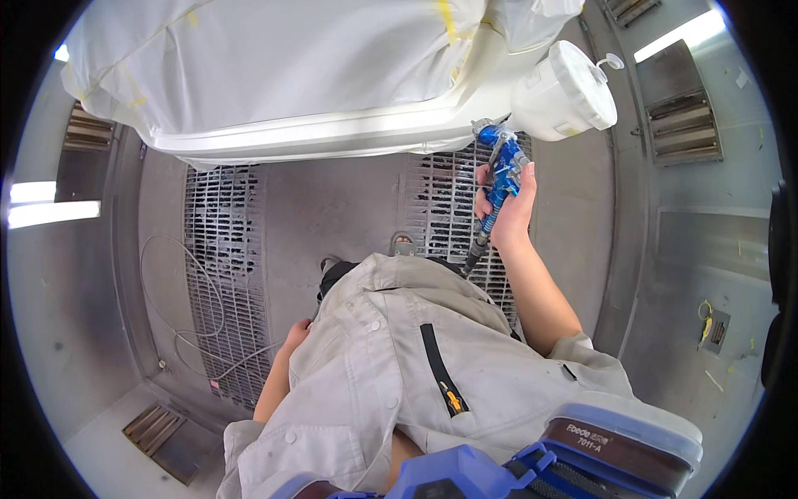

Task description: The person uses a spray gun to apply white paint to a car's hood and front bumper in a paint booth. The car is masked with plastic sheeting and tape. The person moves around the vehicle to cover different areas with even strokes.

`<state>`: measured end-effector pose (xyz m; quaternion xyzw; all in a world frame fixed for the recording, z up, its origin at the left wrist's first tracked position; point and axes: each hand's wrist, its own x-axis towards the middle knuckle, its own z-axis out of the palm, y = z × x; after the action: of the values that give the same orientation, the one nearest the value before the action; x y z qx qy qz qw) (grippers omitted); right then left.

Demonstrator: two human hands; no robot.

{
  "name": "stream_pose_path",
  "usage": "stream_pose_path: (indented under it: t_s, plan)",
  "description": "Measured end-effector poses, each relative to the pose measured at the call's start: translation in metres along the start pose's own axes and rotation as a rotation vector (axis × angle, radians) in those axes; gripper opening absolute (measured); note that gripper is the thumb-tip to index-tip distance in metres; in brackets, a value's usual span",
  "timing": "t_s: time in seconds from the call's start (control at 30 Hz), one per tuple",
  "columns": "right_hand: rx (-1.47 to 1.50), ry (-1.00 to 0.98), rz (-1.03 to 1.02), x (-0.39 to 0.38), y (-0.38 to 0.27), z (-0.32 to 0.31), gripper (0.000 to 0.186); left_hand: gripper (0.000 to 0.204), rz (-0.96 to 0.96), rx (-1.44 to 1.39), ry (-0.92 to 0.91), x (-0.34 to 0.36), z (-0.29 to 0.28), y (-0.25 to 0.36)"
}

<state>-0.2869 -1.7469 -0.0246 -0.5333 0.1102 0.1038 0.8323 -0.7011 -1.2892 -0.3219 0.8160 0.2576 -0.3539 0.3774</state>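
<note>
My right hand (519, 206) is wrapped round the handle of a blue spray gun (502, 148). A large white paint cup (544, 98) with a lid sits tilted on the gun. The gun's nozzle end is close to the lower edge of a white vehicle body part (374, 121); I cannot tell whether they touch. Whitish masking film (274, 62) and yellow tape (446, 18) cover much of that body. An air hose fitting (477, 249) runs down from the handle behind my clothing. My left hand (298, 332) hangs beside my hip, its fingers mostly hidden.
Floor grates (220, 274) run along both sides of the booth floor. A thin hose (179, 334) lies in loops at the left. Grey walls with louvred vents (683, 125) stand either side. A respirator filter (619, 441) blocks part of the lower right view.
</note>
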Motion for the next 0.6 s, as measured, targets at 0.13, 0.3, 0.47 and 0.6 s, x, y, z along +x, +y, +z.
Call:
stream_pose_path:
  t_s: [0.13,0.3,0.47,0.6]
  plan:
    - [-0.037,-0.009,0.004,0.002,0.004,0.008,0.069,0.037,-0.011,-0.036,-0.015,-0.005,0.01,-0.015]
    - [-0.031,-0.002,0.06,0.001,0.013,0.02,0.069,0.036,-0.046,-0.104,0.022,-0.016,0.013,-0.026]
    - [-0.056,-0.059,0.092,-0.002,0.022,0.041,0.069,0.039,-0.184,-0.202,-0.037,-0.022,-0.008,-0.016]
    - [-0.1,-0.079,0.122,-0.004,0.033,0.064,0.07,0.044,-0.167,-0.165,-0.007,-0.025,-0.025,-0.006]
